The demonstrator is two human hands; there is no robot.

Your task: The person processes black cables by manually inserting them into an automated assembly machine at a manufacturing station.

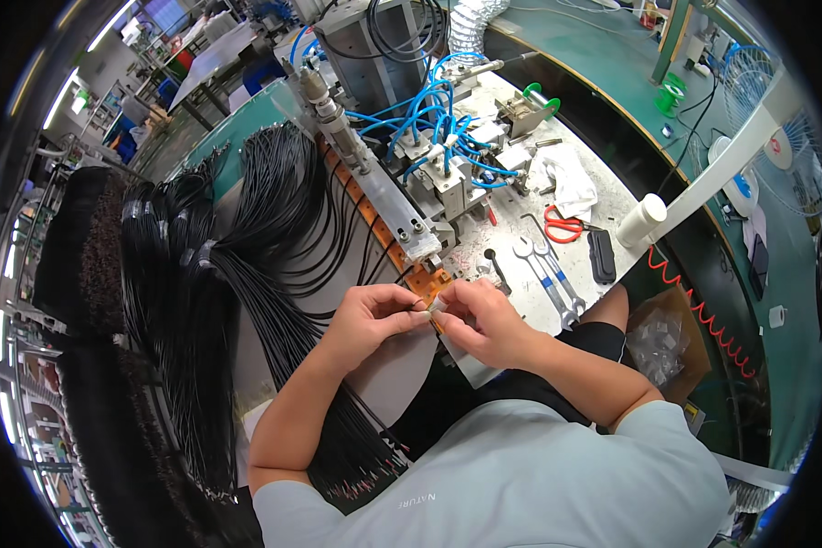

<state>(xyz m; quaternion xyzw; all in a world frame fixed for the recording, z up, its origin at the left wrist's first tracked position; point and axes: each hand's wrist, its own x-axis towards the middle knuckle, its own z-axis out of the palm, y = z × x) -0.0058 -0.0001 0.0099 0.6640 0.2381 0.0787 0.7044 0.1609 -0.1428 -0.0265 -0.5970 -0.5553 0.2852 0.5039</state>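
Note:
At the near end of an orange fixture strip (365, 210), my two hands meet fingertip to fingertip. My left hand (373, 321) is closed in a pinch on the end of a thin black cable, most of it covered by the fingers. My right hand (486, 320) is pinched too, beside the left fingertips; whatever lies between its fingers is too small to make out. Black cables (342, 247) run along the strip's left side. A large bundle of black cables (256, 265) lies left of my left forearm, with stripped, reddish ends near my elbow.
Beyond my hands stands a metal machine (374, 183) with blue air tubes (438, 119). On the white worktop to the right lie wrenches (543, 274), red-handled scissors (563, 225), a black tool (602, 256) and a white cloth (571, 183). A box of plastic bags (658, 347) stands low right.

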